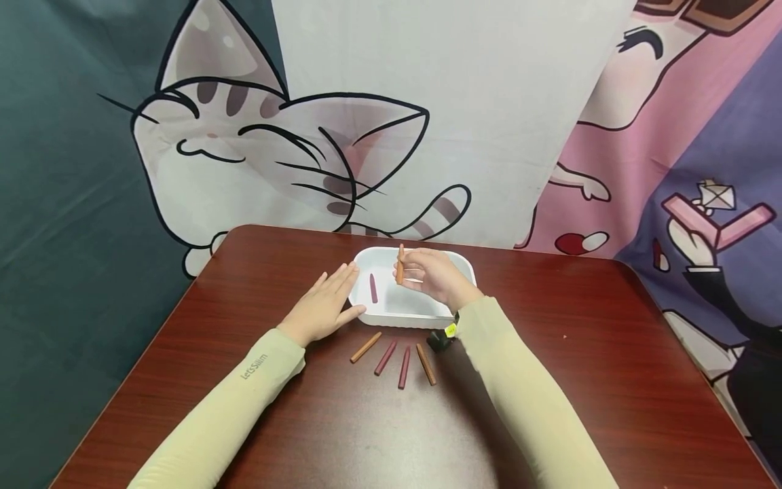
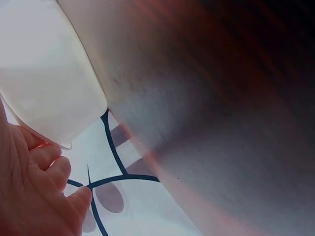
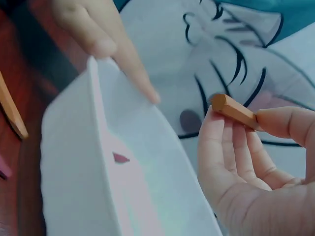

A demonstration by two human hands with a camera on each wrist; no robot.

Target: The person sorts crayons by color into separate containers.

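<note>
My right hand (image 1: 436,275) pinches an orange-brown crayon (image 1: 400,263) between thumb and fingers, over the white tray (image 1: 406,320). The crayon stands upright in the head view; its flat six-sided end shows in the right wrist view. Inside the tray, toward the left, lies a dark red crayon (image 1: 373,288). My left hand (image 1: 324,302) rests at the tray's left end, fingers fairly straight, fingertips and thumb at the rim. In front of the tray lie two brown crayons, the left one (image 1: 365,347) and the right one (image 1: 425,365), with two dark red crayons (image 1: 385,358) between them.
The tray stands near the back edge of a reddish-brown wooden table (image 1: 293,421). Behind it hangs a cloth backdrop (image 1: 489,81) with cartoon cats. A black wrist device (image 1: 438,340) with a yellow label sits below my right wrist.
</note>
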